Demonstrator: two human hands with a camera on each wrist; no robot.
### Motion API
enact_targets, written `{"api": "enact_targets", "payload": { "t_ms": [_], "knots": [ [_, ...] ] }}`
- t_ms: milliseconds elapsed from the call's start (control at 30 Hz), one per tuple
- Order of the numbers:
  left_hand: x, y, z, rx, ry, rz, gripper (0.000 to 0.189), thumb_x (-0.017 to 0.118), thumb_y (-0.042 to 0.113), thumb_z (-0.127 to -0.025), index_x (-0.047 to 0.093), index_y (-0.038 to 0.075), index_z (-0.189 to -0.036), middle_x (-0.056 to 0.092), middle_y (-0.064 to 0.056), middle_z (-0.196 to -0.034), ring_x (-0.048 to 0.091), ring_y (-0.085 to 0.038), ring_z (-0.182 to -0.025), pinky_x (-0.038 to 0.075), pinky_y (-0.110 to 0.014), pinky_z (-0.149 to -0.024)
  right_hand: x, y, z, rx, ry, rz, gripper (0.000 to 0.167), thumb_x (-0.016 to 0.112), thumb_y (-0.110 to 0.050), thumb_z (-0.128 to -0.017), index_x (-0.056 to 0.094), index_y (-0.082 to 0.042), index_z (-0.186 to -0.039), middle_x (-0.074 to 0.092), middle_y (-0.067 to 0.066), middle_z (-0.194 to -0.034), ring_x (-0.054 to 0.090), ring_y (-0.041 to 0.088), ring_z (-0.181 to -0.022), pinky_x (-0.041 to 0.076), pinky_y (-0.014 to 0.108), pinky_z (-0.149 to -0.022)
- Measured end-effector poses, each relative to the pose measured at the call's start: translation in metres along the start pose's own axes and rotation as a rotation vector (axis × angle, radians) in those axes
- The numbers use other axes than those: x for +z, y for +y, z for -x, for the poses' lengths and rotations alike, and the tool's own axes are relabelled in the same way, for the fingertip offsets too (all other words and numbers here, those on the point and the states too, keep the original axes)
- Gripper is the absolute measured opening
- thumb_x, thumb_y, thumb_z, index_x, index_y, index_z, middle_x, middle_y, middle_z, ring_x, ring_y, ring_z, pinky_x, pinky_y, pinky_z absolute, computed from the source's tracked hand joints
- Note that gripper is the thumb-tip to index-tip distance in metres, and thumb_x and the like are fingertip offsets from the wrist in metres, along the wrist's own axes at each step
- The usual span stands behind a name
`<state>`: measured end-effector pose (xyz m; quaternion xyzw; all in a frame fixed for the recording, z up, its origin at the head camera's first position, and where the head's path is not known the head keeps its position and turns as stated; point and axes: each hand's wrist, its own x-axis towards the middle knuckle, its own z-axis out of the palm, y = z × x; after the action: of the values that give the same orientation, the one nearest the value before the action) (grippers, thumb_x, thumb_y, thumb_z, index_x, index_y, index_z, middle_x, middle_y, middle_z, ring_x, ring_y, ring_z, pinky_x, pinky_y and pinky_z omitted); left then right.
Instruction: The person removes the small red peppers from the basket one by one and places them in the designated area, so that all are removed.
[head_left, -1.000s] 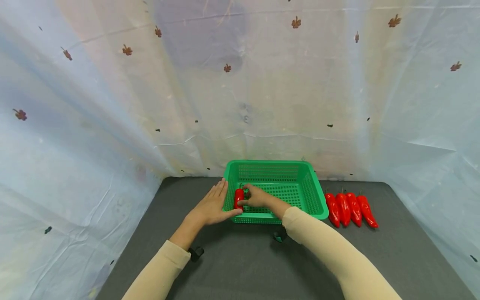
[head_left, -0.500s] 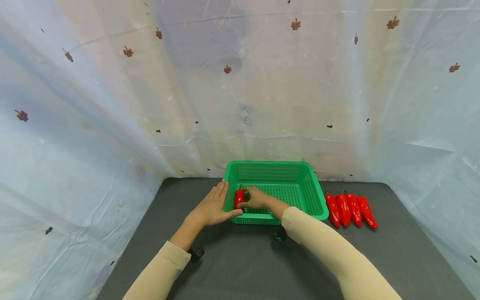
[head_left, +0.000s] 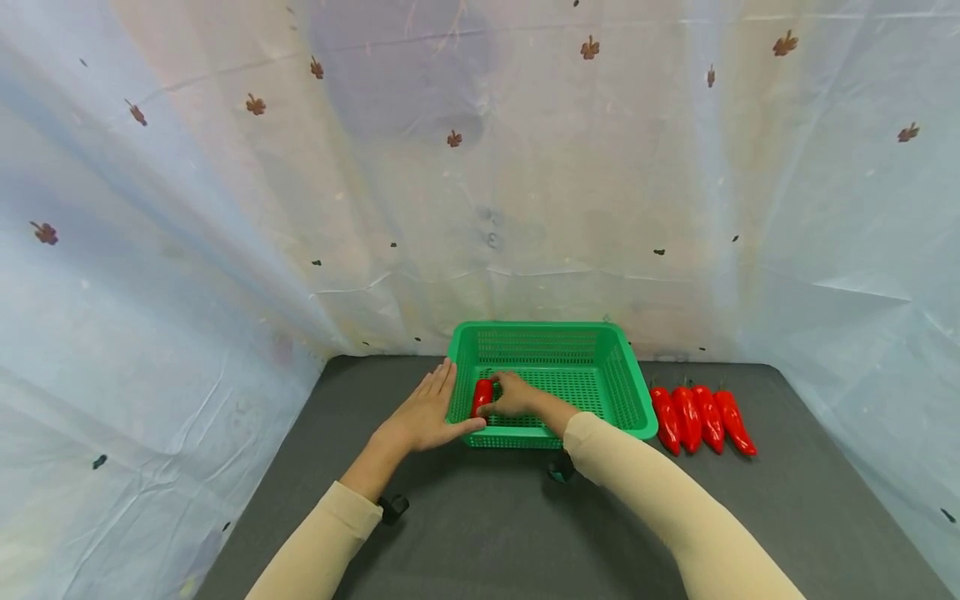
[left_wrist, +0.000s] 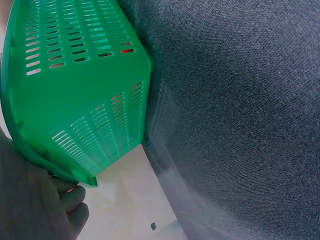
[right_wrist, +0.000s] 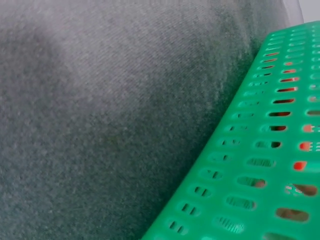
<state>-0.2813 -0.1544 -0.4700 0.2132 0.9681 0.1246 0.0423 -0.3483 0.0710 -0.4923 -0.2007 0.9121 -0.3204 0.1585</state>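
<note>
A green perforated plastic basket [head_left: 576, 382] stands at the back of the dark table in the head view. One red chili pepper [head_left: 482, 397] lies inside, near its left wall. My right hand [head_left: 514, 395] reaches into the basket and grips this pepper from the right, fingers toward its far end and thumb toward its near end. With straight fingers, my left hand [head_left: 422, 418] rests along the left rim, thumb over the front left corner. The left wrist view has that hand [left_wrist: 30, 200] at the basket's rim. In the right wrist view, the basket wall [right_wrist: 232, 155] hides most of the right hand.
Several red chili peppers [head_left: 699, 419] lie side by side on the table, just right of the basket. Dark cloth [head_left: 480, 533] covers the table. A pale patterned sheet [head_left: 540, 192] hangs behind and at both sides.
The pepper in the basket has shifted slightly right, its far end leaning toward my right hand. My left hand and the basket keep their places.
</note>
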Motion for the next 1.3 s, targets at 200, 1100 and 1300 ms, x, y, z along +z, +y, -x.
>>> {"api": "enact_targets", "payload": {
  "t_ms": [200, 1100, 1300],
  "knots": [
    [0.0, 0.001, -0.001, -0.011, 0.003, 0.007, 0.123, 0.042, 0.09, -0.094, 0.003, 0.004, -0.172, -0.004, -0.014, -0.181, 0.001, -0.029, -0.167, 0.008, -0.05, -0.135, -0.003, -0.001, 0.001, 0.046, 0.071, -0.045, 0.076, 0.08, -0.031, -0.098, 0.046, 0.01, -0.153, 0.055, 0.027, -0.143, 0.061, 0.039, -0.124, 0.057, 0.051, -0.102],
    [-0.003, 0.003, 0.0, -0.017, -0.019, 0.026, 0.122, 0.045, 0.089, -0.095, 0.001, 0.004, -0.172, -0.004, -0.015, -0.181, 0.001, -0.029, -0.167, 0.008, -0.049, -0.135, -0.02, 0.001, 0.011, 0.053, 0.17, -0.329, 0.079, 0.074, 0.0, -0.099, 0.029, -0.002, -0.164, 0.061, 0.031, -0.129, 0.07, 0.043, -0.11, 0.065, 0.048, -0.08],
    [-0.002, 0.003, -0.001, -0.016, -0.024, 0.021, 0.122, 0.043, 0.089, -0.095, 0.0, 0.005, -0.172, -0.006, -0.014, -0.18, -0.001, -0.028, -0.167, 0.007, -0.049, -0.135, -0.033, -0.002, 0.02, 0.045, 0.201, -0.36, 0.077, 0.074, -0.002, -0.101, 0.03, -0.003, -0.164, 0.057, 0.033, -0.133, 0.072, 0.043, -0.103, 0.067, 0.047, -0.076]
  ]
}}
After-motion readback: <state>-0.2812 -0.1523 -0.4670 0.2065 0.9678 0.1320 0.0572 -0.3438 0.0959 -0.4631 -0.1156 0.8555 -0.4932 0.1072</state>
